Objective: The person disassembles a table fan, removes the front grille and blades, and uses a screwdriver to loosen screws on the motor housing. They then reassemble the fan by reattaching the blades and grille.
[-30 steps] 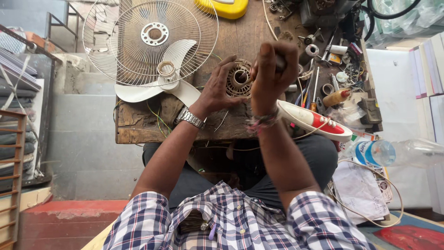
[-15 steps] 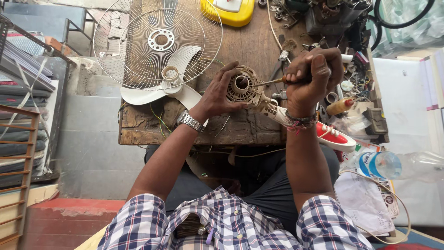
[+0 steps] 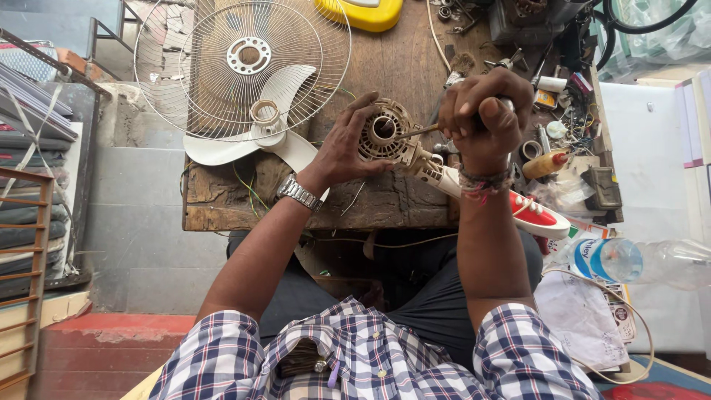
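Note:
My left hand (image 3: 346, 147) cups a round beige fan motor housing (image 3: 386, 131) over the wooden workbench (image 3: 400, 67), steadying its left side. My right hand (image 3: 483, 111) is clenched on a screwdriver (image 3: 417, 132) whose shaft points left into the middle of the housing. A white fan blade (image 3: 278, 111) lies beside a wire fan guard (image 3: 244, 70) to the left of my left hand. I wear a metal wristwatch (image 3: 299, 193) on the left wrist and a thread band on the right.
A yellow casing (image 3: 364, 12) lies at the bench's far edge. Small parts, tape rolls and a glue bottle (image 3: 544, 164) crowd the right side. A red and white iron (image 3: 529, 215) sits by my right wrist. A plastic water bottle (image 3: 641, 261) lies at the right.
My right hand has swung from in front of the housing out to its right, and the screwdriver now points into the centre. My left hand has stayed on the housing.

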